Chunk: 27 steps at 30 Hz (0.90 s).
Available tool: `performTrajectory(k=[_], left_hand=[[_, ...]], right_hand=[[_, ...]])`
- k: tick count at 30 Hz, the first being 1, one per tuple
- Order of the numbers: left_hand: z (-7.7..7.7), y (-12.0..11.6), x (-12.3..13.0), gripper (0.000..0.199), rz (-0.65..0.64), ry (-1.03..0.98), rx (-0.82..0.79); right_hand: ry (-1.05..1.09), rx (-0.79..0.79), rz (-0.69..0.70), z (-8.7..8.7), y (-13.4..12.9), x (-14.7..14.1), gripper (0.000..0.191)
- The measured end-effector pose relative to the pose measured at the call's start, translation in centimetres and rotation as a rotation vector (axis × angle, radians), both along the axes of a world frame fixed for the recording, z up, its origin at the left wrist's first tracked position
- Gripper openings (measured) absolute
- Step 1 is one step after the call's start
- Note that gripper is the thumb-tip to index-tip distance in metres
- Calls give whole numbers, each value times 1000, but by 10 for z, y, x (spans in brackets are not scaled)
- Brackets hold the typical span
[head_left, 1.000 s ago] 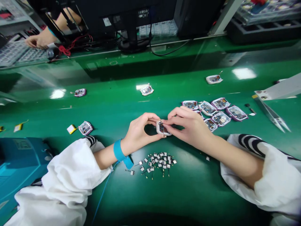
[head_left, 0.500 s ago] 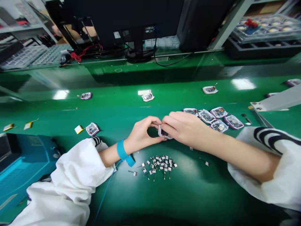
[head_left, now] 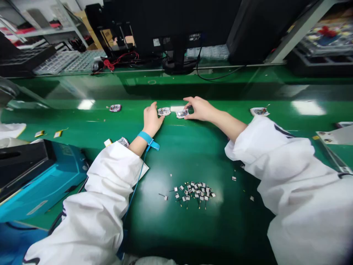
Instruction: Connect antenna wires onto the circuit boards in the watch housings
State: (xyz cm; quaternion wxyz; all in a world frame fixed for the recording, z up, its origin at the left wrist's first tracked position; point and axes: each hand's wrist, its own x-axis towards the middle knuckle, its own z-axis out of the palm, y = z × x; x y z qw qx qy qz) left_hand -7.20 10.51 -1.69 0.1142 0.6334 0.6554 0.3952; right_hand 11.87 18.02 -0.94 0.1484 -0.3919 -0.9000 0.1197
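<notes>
My left hand [head_left: 152, 119] is at the far middle of the green bench, thumb and forefinger apart. Its thumb rests by the near edge of a small white-rimmed device housing [head_left: 164, 111] with a bare circuit board inside. To the right, my right hand [head_left: 200, 109] pinches a second such housing [head_left: 182, 114] between thumb and fingers, its forefinger raised. Both housings lie flat with a short gap between them. A blue wrist strap [head_left: 146, 138] with a cord circles my left wrist.
A heap of small parts with short leads [head_left: 197, 191] lies in front of me. More open housings [head_left: 115, 108] [head_left: 259, 111] sit left and right. Yellow-edged battery packs [head_left: 57, 133] and a blue machine [head_left: 66, 162] are at left. A monitor stand [head_left: 179, 66] stands behind.
Both hands have moved away from me to the back of the bench and parted. The housing they held together is now down beside another one. The view has shifted.
</notes>
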Motion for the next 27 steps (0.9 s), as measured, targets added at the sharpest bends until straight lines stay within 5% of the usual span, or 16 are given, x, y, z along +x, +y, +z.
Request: performTrajectory(k=[2, 5, 6, 8, 12, 18, 22, 27], left_hand=[[19, -23, 7, 52, -127, 63, -22], [50, -76, 14, 25, -517, 140, -170], [57, -95, 16, 18, -752, 224, -250], [60, -129, 19, 15, -902, 333, -332], [42, -165, 27, 26, -841, 463, -376], [37, -161, 32, 17, -802, 393, -333], [53, -148, 42, 7, -620, -96, -250], [54, -134, 64, 6, -556, -612, -225]], right_hand=[[18, 9, -25, 4, -5, 5, 77], [47, 28, -43, 15, -27, 22, 79], [51, 31, -40, 18, -39, 29, 79], [38, 19, -15, 20, -66, 43, 76], [7, -27, -1, 11, -117, 62, 71], [100, 18, -23, 8, -146, 71, 61], [349, -52, 25, 26, -162, 70, 24], [500, -211, 107, 37, -178, 60, 14]])
